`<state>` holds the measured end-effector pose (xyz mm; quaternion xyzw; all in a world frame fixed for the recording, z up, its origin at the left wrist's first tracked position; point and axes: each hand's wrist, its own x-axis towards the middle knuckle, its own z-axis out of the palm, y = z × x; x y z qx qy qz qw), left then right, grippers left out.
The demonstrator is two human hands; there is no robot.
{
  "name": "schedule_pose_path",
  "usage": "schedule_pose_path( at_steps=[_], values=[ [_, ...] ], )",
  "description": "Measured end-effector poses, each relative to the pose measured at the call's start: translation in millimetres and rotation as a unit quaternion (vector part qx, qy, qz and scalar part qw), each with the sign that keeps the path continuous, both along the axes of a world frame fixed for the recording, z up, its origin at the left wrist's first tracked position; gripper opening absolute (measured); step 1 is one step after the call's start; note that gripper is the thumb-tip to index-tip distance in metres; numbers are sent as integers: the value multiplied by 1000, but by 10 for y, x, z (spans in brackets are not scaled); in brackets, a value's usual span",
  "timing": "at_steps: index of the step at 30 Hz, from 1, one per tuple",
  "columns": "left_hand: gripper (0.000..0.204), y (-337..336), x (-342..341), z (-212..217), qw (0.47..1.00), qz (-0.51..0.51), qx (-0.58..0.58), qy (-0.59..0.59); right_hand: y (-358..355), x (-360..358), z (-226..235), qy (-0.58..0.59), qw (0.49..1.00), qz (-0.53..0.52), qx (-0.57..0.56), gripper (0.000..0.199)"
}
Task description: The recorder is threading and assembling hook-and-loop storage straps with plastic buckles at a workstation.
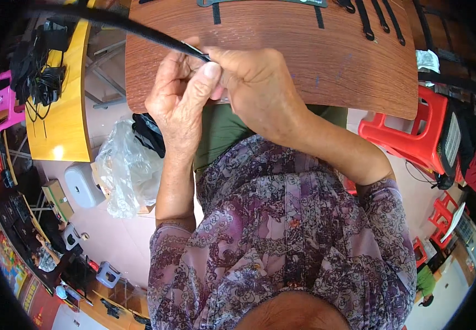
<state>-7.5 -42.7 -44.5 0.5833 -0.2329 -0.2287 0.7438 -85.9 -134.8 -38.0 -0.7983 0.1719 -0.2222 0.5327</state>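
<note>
A black webbing strap [139,32] runs from the upper left down to my two hands, which meet over the near part of the brown wood-grain table [353,71]. My left hand [180,96] is closed around the strap's end, its thumb pressed against the fingers. From the other side, my right hand [263,88] pinches the same end with thumb and forefinger. A thin pale sliver shows beside the strap at the fingertips. Exactly what lies between the fingers is hidden.
Several black straps [364,22] with end fittings lie at the table's far right. A grey-green flat piece [260,3] with black strips is at the far edge. Red stool [403,132] at right; clear plastic bag [128,170] and yellow table [56,132] with black cables at left.
</note>
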Motion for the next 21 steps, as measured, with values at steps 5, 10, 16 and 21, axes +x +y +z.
schedule_pose_path(
  at_steps=[5,10,16,21],
  values=[
    [32,86,142,-143,997,-13,12,-68,-16,-72,47,33,996,57,65,29],
    [26,94,212,-268,961,26,72,-264,30,-54,62,49,995,41,82,28],
    [10,-48,93,-146,839,171,177,-485,91,96,-68,-60,998,-34,-5,13],
    [8,-80,16,-28,811,168,255,-499,95,122,-67,-97,992,-68,-31,7]
  ],
)
